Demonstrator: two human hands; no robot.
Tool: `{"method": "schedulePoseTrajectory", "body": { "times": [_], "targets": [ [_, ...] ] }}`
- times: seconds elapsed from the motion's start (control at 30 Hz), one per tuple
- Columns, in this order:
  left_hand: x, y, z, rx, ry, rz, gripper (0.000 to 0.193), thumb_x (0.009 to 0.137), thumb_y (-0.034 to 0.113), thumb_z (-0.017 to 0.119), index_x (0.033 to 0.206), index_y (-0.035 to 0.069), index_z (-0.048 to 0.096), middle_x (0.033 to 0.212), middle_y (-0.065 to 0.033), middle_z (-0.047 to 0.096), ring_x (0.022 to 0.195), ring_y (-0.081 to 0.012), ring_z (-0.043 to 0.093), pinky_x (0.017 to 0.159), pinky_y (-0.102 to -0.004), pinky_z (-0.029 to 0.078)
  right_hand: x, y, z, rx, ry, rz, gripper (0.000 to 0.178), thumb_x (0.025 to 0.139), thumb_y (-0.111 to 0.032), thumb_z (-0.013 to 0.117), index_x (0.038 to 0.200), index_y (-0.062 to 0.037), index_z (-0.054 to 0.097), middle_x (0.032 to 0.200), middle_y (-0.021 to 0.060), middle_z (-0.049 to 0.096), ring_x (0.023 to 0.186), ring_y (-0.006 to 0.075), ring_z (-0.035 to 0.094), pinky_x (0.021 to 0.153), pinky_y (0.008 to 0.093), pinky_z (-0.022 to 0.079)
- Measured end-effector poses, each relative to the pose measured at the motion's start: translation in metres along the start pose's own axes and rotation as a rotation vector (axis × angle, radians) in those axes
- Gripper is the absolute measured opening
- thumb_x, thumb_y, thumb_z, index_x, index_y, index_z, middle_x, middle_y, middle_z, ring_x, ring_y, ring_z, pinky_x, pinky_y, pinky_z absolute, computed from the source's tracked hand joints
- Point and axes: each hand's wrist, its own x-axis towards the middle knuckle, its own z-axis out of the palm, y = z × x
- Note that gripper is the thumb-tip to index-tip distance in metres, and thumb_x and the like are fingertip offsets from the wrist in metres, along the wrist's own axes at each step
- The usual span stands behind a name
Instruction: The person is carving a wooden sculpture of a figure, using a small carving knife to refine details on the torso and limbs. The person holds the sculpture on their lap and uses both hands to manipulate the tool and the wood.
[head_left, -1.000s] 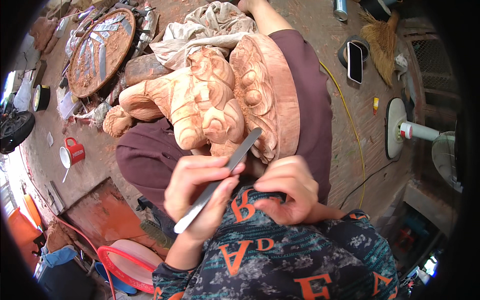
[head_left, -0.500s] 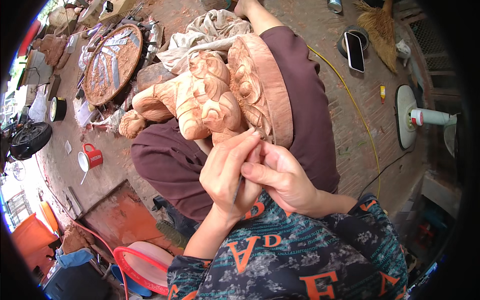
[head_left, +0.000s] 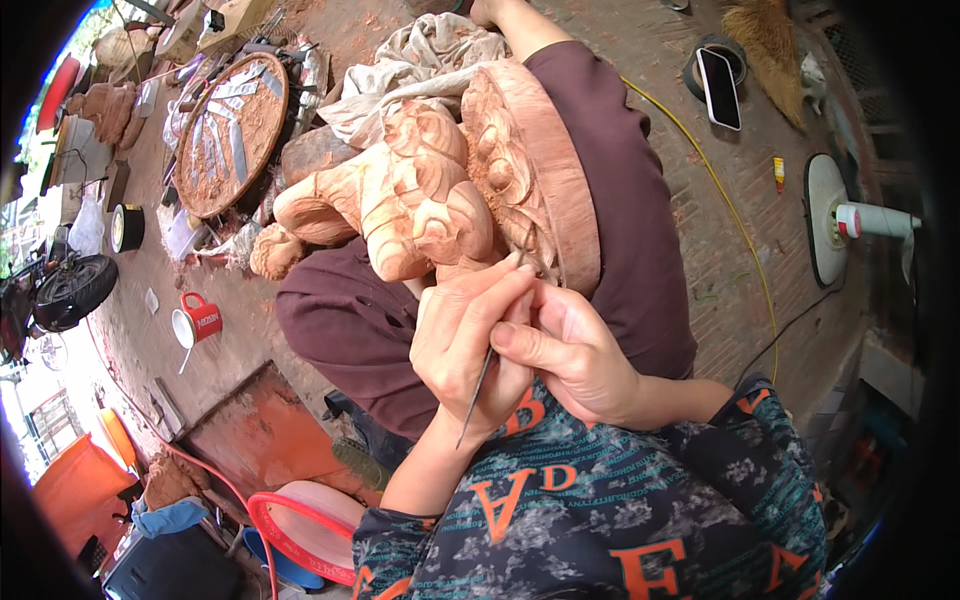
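Observation:
A carved wooden figure (head_left: 425,215) rests on its side across my lap, its round base (head_left: 565,170) leaning against my right thigh. My left hand (head_left: 462,345) is closed around a thin dark carving chisel (head_left: 476,395), whose slim shank sticks out below the fingers toward my left wrist. Pressed up beside it, my right hand (head_left: 575,355) also grips the tool with thumb and curled fingers. Both sets of fingertips sit at the lower edge of the carving, next to the base. The fingers mostly hide the chisel's working end.
On the left, a round tray (head_left: 275,95) holds several flat chisels among wood shavings. A red mug (head_left: 202,318) stands on the floor nearby. A grey cloth (head_left: 430,60) lies behind the carving. To the right are a phone (head_left: 719,90), a yellow cable (head_left: 725,200) and a straw broom (head_left: 765,60).
The whole view has shifted slightly, so things appear a little to the right. More of the chisel's shank shows below my left hand; both hands keep their grip by the base.

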Motion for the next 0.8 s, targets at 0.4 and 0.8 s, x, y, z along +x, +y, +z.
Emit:
{"method": "schedulePoseTrajectory", "body": {
  "times": [0.4, 0.8],
  "targets": [
    [0.006, -0.013, -0.01, 0.034, -0.027, -0.059, 0.017, 0.077, 0.004, 0.071, 0.094, 0.003, 0.071, 0.09, -0.0115, 0.072, 0.081, -0.0251, 0.068, 0.074, -0.0332, 0.047, 0.022, 0.002, -0.003, -0.06, -0.095, 0.026, 0.025, 0.095, -0.012, 0.061, 0.116, 0.0001, 0.053, 0.107, 0.0044, 0.061, 0.103, 0.0108, 0.058, 0.091, 0.0272, 0.046],
    [0.006, -0.002, -0.015, -0.019, -0.149, -0.006, 0.025, 0.068, 0.004, 0.067, 0.093, 0.002, 0.071, 0.093, -0.0125, 0.072, 0.082, -0.0259, 0.066, 0.076, -0.0335, 0.047, 0.0, 0.003, -0.013, 0.047, -0.105, 0.054, 0.021, 0.094, -0.011, 0.065, 0.109, 0.001, 0.057, 0.104, 0.0039, 0.063, 0.097, 0.0088, 0.058, 0.087, 0.0258, 0.047]
  ]
}}
